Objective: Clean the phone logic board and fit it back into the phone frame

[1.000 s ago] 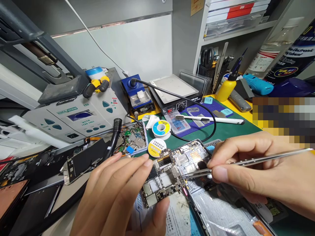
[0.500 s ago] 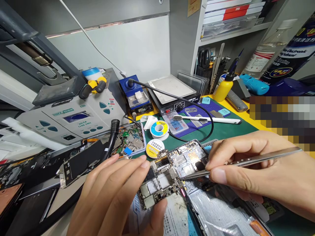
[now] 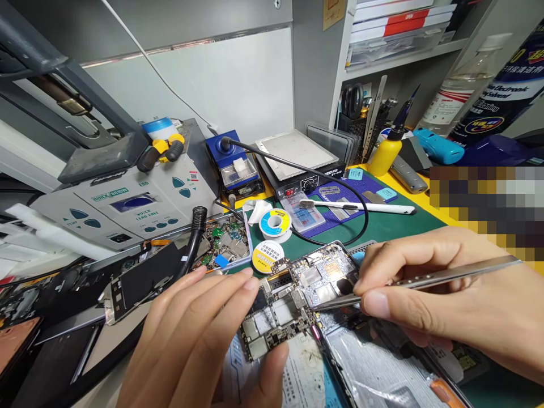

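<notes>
My left hand [image 3: 199, 334] is closed around the left edge of a phone circuit board [image 3: 274, 320], its fingers above and its thumb below. The board is tilted and carries silver shields and small chips. In my right hand [image 3: 433, 300] is a pair of metal tweezers [image 3: 450, 272], pinched between thumb and fingers. Their tips reach the right edge of the board, where it meets the opened phone [image 3: 361, 362]; whether they grip anything there I cannot tell. Another board section [image 3: 327, 275] with shiny shields lies in the upper part of the phone.
A hot air station [image 3: 127, 198] stands at left, its black hose [image 3: 193, 232] running beside my left hand. Behind the boards are a solder spool [image 3: 275, 222], a round tin [image 3: 267, 256], a toothbrush [image 3: 361, 207] and a heating plate [image 3: 297, 152]. A box of scrap boards [image 3: 229, 241] sits left of the spool.
</notes>
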Motion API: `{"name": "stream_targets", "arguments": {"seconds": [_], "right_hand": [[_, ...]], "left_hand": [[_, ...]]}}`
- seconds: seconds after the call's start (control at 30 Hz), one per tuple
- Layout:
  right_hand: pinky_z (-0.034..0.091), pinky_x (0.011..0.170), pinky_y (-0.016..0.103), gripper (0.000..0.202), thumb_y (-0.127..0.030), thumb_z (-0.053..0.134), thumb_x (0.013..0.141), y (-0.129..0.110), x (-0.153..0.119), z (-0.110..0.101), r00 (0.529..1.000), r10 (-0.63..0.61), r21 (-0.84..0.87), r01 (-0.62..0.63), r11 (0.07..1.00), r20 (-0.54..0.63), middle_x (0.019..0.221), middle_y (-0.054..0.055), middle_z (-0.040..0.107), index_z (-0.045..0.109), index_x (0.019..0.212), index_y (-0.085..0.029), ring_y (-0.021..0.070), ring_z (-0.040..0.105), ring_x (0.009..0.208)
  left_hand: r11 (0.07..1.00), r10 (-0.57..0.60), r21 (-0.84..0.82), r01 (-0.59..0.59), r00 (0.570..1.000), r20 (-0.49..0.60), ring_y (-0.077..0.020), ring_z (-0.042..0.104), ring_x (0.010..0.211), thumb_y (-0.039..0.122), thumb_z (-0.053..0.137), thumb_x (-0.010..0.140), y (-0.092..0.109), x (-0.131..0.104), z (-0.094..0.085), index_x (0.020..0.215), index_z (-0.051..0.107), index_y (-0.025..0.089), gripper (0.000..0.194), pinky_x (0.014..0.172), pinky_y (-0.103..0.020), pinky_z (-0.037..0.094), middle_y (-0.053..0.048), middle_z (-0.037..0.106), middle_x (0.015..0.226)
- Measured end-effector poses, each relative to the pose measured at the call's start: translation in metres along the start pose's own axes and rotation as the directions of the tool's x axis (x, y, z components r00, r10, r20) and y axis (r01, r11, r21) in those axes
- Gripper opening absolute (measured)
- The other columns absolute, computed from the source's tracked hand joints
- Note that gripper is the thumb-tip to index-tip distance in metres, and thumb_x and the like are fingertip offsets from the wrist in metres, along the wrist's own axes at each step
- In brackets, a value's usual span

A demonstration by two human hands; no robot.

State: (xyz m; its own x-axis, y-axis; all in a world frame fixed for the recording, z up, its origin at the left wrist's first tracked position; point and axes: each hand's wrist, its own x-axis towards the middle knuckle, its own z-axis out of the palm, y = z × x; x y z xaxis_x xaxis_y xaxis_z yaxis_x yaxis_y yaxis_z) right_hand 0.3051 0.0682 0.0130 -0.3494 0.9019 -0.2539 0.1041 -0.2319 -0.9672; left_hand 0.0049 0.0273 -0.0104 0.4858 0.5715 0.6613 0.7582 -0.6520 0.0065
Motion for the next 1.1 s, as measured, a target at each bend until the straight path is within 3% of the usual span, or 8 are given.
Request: {"name": "stream_targets", "arguments": {"seconds": [0.27,0.4,0.63,0.87,1.1], "right_hand": [[0.022,0.037,0.020,0.014,-0.035,0.103,0.073,0.001,-0.001,0.003,1.000,0.015,0.050,-0.014,0.999,-0.007,0.058,0.000,0.070,0.091,0.077,-0.032,0.0104,0.038,0.044],[0.021,0.039,0.021,0.015,-0.034,0.104,0.074,0.002,-0.002,0.001,0.999,0.032,0.062,-0.032,0.998,-0.005,0.058,-0.001,0.069,0.091,0.078,-0.029,0.0094,0.039,0.046],[0.028,0.039,0.023,0.022,-0.042,0.105,0.072,0.003,-0.003,0.001,0.999,0.008,0.012,-0.008,1.000,-0.034,0.059,0.000,0.067,0.089,0.076,-0.028,0.0111,0.043,0.045],[0.029,0.034,0.027,0.051,-0.069,0.105,0.059,0.000,0.002,0.010,0.993,-0.024,-0.102,0.012,0.995,-0.116,0.054,0.000,0.058,0.085,0.074,-0.024,0.0153,0.045,0.044],[0.030,0.036,0.027,0.051,-0.069,0.104,0.063,0.001,-0.001,0.008,0.993,-0.029,-0.086,0.019,0.996,-0.112,0.056,0.001,0.060,0.085,0.074,-0.023,0.0142,0.045,0.045]], "left_hand": [[1.000,-0.023,-0.006,0.023,0.999,-0.043,-0.0239,0.071,0.126,0.010,0.079,0.091,0.000,0.000,0.002,0.136,0.072,0.010,0.045,0.129,-0.044,0.051,-0.011,0.077,0.125],[1.000,-0.025,-0.014,0.025,1.000,-0.016,-0.0248,0.071,0.126,0.008,0.080,0.088,0.001,-0.001,0.001,0.135,0.072,0.009,0.048,0.128,-0.045,0.052,-0.012,0.078,0.125],[1.000,-0.025,-0.001,0.025,1.000,-0.012,-0.0221,0.070,0.128,0.006,0.081,0.088,0.004,0.001,-0.001,0.133,0.071,0.008,0.046,0.130,-0.041,0.049,-0.011,0.076,0.124],[1.000,-0.021,-0.001,0.021,1.000,-0.012,-0.0208,0.069,0.129,0.007,0.081,0.089,0.003,0.002,0.001,0.134,0.072,0.007,0.045,0.130,-0.041,0.050,-0.011,0.076,0.124],[0.999,-0.040,-0.006,0.040,0.999,-0.014,-0.0215,0.070,0.127,0.010,0.082,0.090,0.003,0.002,0.002,0.133,0.071,0.009,0.045,0.129,-0.042,0.051,-0.010,0.078,0.124]]}}
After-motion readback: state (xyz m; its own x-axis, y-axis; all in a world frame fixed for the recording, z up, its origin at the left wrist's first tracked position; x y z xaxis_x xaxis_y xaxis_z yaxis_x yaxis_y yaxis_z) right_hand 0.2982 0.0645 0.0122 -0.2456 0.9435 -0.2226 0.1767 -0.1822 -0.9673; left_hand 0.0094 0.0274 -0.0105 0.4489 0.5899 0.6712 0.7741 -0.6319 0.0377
